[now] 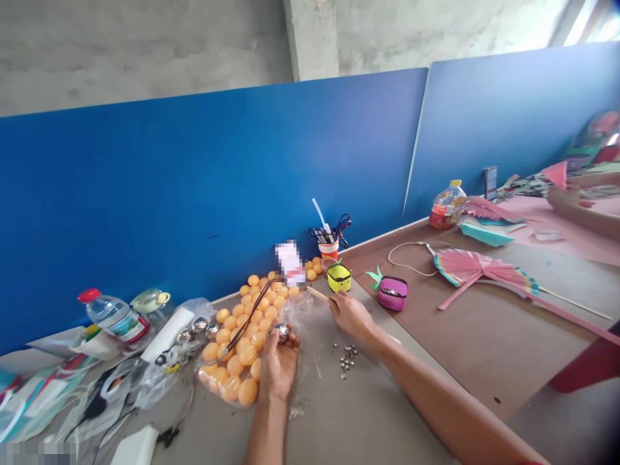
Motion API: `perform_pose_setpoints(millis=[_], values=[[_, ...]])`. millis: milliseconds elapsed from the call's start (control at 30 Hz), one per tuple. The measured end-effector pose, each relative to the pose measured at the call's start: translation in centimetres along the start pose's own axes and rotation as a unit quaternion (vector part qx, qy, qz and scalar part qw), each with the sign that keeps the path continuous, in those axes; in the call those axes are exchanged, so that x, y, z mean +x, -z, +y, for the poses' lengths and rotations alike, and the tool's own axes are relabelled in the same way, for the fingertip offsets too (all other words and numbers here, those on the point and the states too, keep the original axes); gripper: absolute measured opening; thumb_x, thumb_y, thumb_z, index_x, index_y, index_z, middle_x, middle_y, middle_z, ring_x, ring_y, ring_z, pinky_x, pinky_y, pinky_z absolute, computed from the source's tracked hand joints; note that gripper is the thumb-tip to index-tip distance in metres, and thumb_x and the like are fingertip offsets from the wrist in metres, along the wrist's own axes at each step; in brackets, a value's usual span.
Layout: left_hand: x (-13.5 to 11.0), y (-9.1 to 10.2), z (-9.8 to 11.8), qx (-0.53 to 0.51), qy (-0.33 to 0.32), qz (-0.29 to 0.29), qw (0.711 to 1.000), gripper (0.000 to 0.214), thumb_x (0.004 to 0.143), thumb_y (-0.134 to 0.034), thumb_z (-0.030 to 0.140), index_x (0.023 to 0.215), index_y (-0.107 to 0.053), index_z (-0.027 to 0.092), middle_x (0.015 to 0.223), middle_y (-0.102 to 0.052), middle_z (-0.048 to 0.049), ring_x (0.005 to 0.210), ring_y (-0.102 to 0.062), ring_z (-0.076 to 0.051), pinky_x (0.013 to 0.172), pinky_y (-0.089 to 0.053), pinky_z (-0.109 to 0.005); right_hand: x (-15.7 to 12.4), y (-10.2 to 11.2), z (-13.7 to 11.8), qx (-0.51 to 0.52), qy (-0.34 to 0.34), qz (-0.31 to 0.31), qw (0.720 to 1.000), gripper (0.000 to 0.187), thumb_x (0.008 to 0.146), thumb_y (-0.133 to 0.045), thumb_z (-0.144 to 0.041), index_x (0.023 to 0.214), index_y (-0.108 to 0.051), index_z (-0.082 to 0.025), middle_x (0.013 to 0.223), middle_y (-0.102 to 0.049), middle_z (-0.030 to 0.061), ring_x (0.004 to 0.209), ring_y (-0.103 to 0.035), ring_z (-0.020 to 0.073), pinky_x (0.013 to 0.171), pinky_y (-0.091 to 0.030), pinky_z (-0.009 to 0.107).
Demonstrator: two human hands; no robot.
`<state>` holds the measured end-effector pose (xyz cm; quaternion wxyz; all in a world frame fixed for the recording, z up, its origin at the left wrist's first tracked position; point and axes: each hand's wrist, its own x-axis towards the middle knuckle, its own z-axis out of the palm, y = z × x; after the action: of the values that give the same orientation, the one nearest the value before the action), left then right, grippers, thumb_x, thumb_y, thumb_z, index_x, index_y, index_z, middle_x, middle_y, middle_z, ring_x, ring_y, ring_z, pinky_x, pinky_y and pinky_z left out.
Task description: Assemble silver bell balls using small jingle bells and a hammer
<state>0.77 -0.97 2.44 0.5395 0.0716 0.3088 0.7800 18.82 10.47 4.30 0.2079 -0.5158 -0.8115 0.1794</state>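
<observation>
My left hand point(279, 369) is closed around a shiny silver ball point(281, 332), palm turned up. Beside it lies a clear plastic bag of orange balls point(247, 352). My right hand point(352, 315) grips a thin wooden stick point(317, 294), its tip pointing left over crumpled clear film point(299, 311). Below that hand, several small silvery beads point(347, 358) lie scattered on the table. Just past the hand stand a yellow round holder point(339, 278) with a face and a purple one point(393, 294) with green leaves on top.
A cup of pens and scissors point(328, 248) stands by the blue partition point(217, 181). More silver balls point(199, 325), a water bottle point(116, 318) and cables lie left. Pink paper fans point(484, 268) and a drink bottle point(448, 205) are right, near another person's arm point(581, 206).
</observation>
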Motion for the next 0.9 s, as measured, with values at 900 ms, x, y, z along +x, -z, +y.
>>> perform_pose_setpoints(millis=[900], values=[[-0.3,0.4,-1.6,0.396,-0.213,0.01,0.893,0.049,0.072,-0.078,0.043,0.111,-0.06,0.019,0.097,-0.068,-0.0055,0.067,-0.062,-0.016,0.067,-0.052,-0.033,0.4,-1.1,0.8,-0.113,-0.016,0.012,0.993,0.02,0.092,-0.058,-0.022,0.103,-0.071,-0.011,0.11,-0.07,0.0204,0.107,-0.066,0.031,0.089,-0.05,0.038]])
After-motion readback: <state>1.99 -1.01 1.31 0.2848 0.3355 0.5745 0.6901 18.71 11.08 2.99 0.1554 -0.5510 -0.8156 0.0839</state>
